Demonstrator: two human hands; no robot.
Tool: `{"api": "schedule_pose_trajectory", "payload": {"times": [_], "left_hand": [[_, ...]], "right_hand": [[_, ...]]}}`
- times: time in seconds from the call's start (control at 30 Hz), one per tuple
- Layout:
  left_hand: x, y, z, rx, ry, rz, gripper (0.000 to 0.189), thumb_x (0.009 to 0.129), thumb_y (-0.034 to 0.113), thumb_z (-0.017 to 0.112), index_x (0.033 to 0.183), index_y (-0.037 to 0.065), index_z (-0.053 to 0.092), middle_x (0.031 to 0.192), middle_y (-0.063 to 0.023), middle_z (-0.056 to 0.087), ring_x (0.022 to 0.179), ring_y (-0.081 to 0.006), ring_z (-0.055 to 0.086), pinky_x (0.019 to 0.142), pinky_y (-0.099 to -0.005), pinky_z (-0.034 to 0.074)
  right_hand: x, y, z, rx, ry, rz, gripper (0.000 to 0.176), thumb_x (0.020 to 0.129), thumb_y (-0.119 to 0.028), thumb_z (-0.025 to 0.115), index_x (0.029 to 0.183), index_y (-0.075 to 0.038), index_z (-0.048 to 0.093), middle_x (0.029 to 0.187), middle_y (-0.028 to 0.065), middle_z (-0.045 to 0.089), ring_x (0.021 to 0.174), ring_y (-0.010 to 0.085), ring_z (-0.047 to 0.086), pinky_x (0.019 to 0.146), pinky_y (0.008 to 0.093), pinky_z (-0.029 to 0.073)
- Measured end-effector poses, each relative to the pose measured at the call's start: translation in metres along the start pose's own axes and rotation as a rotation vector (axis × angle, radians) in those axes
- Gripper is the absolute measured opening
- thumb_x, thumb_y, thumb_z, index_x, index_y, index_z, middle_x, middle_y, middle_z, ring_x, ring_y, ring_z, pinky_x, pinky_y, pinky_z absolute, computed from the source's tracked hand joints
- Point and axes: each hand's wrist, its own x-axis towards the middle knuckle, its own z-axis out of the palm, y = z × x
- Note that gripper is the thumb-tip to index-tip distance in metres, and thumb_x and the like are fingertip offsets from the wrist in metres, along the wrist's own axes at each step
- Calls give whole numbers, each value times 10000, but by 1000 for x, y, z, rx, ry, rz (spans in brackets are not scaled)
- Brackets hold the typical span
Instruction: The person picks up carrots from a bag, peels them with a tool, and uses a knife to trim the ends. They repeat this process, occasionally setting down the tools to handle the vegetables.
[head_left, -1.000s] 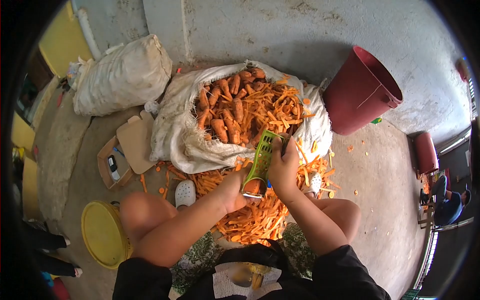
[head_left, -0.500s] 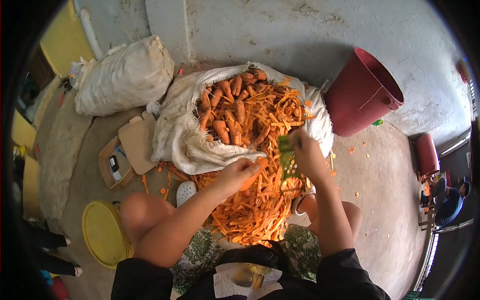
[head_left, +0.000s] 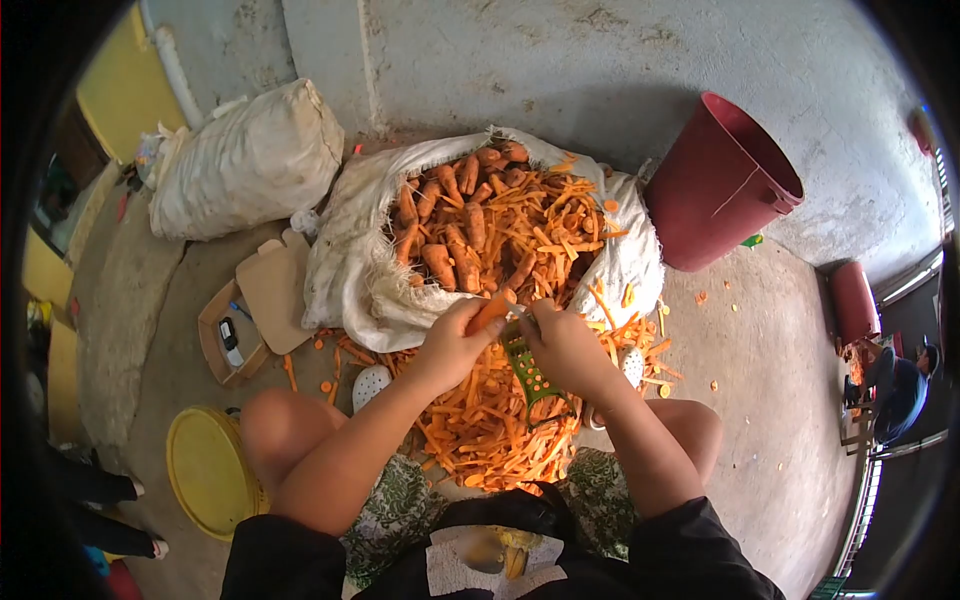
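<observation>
My left hand (head_left: pixel 455 345) is closed around a peeled carrot (head_left: pixel 491 312), whose end points up and right. Close beside it, my right hand (head_left: pixel 563 345) grips a green tool with holes (head_left: pixel 530 372), which hangs down at a slant. The two hands nearly meet at the carrot's tip. Beneath them lies a heap of orange carrot strips (head_left: pixel 490 435). Behind the hands, an open white sack (head_left: pixel 350 260) holds whole carrots (head_left: pixel 465 265) and more strips.
A closed white sack (head_left: pixel 250 160) and an open cardboard box (head_left: pixel 275 300) are at left, with a yellow-lidded bucket (head_left: pixel 205 470) below. A tall red bin (head_left: pixel 710 190) leans near the wall. A person (head_left: pixel 900 400) sits far right; another's legs (head_left: pixel 110 510) show lower left.
My right hand has moved down and left with the green tool, towards the carrot. My left hand has shifted slightly left, and the carrot now tilts differently.
</observation>
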Motion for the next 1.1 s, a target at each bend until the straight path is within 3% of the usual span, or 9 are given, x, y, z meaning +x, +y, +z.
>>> {"api": "schedule_pose_trajectory", "payload": {"times": [0.07, 0.33, 0.43, 0.57, 0.87, 0.93, 0.97, 1.07, 1.1], "left_hand": [[0, -4, 2, 82, 34, 63, 275, 832, 225, 590, 940, -19, 521, 811, -84, 517, 738, -175, 516, 657, -301, 407], [-6, 12, 3, 143, 52, 258, 173, 786, 84, 610, 925, 5, 544, 820, -75, 487, 743, -179, 490, 689, -294, 394], [-5, 8, 5, 54, 70, 343, 215, 778, 136, 630, 898, -19, 542, 803, -94, 479, 712, -230, 494, 649, -318, 396], [-4, 6, 5, 32, 86, 312, 214, 777, 128, 631, 913, -15, 548, 795, -91, 470, 714, -220, 487, 650, -314, 393], [-8, 0, 9, 18, 183, 358, 229, 771, 172, 649, 902, 11, 551, 828, -81, 487, 753, -209, 508, 671, -298, 410], [-16, 17, 4, 172, 41, 648, 269, 727, 211, 690, 903, 52, 561, 860, -78, 501, 802, -207, 529, 703, -302, 425], [-24, 26, 6, 179, -28, 736, 310, 686, 237, 717, 925, 102, 573, 912, -71, 501, 853, -215, 533, 710, -323, 440], [-24, 36, -3, 385, 72, 839, 348, 712, 333, 687, 958, 110, 581, 934, -71, 479, 867, -218, 503, 695, -332, 442], [-26, 35, -5, 438, 101, 745, 317, 724, 268, 691, 976, 105, 587, 962, -73, 451, 903, -219, 497, 716, -339, 452]], "right_hand": [[0, 1, 4, -118, -40, -28, 182, 830, -148, 491, 852, 29, 452, 685, 225, 562, 644, 394, 558, 584, 448, 444], [4, 3, 6, -73, -25, -8, 163, 769, -85, 510, 858, 31, 438, 705, 241, 559, 691, 405, 556, 610, 459, 442], [8, 11, 13, 5, -9, -8, 173, 742, -59, 524, 855, 32, 431, 702, 246, 556, 692, 409, 553, 607, 462, 438], [14, 13, 25, 38, 88, 16, 201, 719, -41, 539, 869, 28, 425, 686, 247, 555, 689, 410, 552, 606, 470, 434], [16, 15, 30, -17, 62, 49, 215, 755, -67, 522, 914, 53, 441, 711, 255, 565, 695, 415, 563, 615, 455, 453], [37, 68, 54, 54, 5, 223, 227, 777, -90, 488, 927, 78, 459, 748, 258, 581, 719, 403, 582, 618, 437, 477], [38, 79, 50, -94, -15, 265, 251, 792, -112, 464, 928, 99, 470, 757, 259, 590, 731, 389, 597, 608, 426, 494], [44, 90, 62, -128, -9, 287, 272, 781, -97, 468, 954, 112, 467, 755, 264, 590, 725, 382, 600, 598, 430, 499], [42, 92, 70, -88, -28, 237, 312, 791, -140, 488, 983, 105, 477, 735, 250, 594, 708, 370, 601, 589, 420, 492]]}}
